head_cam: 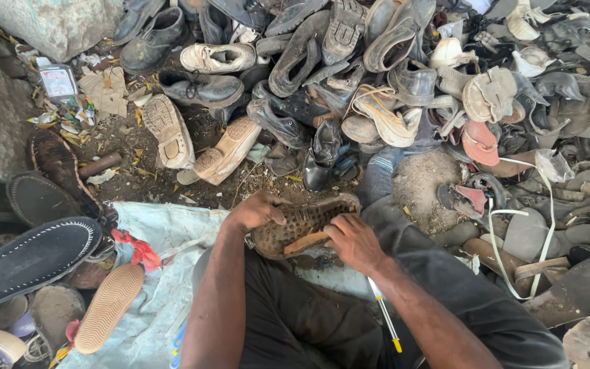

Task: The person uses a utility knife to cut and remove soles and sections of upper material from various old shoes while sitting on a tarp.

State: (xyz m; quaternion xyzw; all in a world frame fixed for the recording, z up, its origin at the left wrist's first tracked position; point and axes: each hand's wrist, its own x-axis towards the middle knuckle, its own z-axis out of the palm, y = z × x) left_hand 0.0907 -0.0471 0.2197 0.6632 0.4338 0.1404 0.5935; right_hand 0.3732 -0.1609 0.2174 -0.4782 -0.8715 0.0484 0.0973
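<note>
**Around the pale woven sack**

A pale blue woven sack (pixel 162 232) lies on the dirt. Left of it rests a long black stitched sole (pixel 29 260), and at its lower left edge a tan ribbed rubber sole (pixel 107 307). A scrap of red cloth (pixel 138 249) sits on it. Beyond it, a heap of worn shoes (pixel 349 75) (mostly grey and black) spreads wide.

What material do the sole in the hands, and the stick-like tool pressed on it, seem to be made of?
The worn shoe sole, steadied by the left hand, looks like rubber or similar moulded material: matte, dirty brown, with a studded tread pattern. The tool handle under the right hand looks like wood: orange-brown, smooth, unpainted. Its tip is hidden, so metal there is only a guess.
</note>
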